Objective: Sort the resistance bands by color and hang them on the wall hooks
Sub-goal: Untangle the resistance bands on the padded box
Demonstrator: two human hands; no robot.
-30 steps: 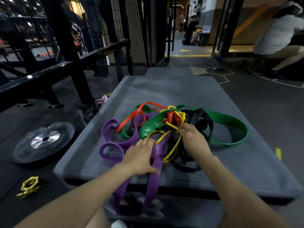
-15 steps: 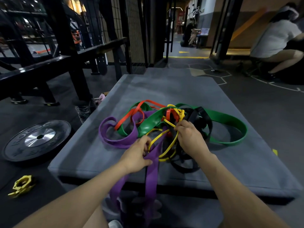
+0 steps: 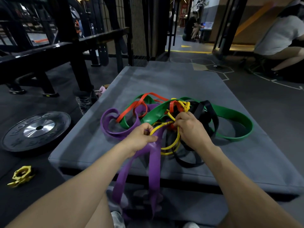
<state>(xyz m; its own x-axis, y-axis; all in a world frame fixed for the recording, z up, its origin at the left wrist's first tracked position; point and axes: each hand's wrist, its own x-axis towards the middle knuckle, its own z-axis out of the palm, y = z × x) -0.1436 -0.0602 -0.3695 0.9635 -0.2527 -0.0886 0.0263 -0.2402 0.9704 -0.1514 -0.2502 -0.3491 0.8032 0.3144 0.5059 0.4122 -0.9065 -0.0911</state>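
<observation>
Since a second before, the left hand (image 3: 142,137) had stopped lying flat on the pile and had closed around the purple band (image 3: 154,155), bunching it up. The right hand (image 3: 190,129) had curled its fingers around the thin yellow band (image 3: 171,145), close beside the left hand. That looked like the start of pulling the colors apart, so the sorting had only just begun and nothing was hung up yet.

All the bands lay in one tangled heap in the middle of the gray mat (image 3: 181,79). The purple band was wide and floppy, and two long loops of it hung down over the near edge of the mat. The yellow band was skinny and looped under the right hand. A wide green band (image 3: 236,116) curved out on the far right side of the heap, thin orange bands (image 3: 139,102) crossed the back, and black bands (image 3: 205,111) sat behind the right hand.
</observation>
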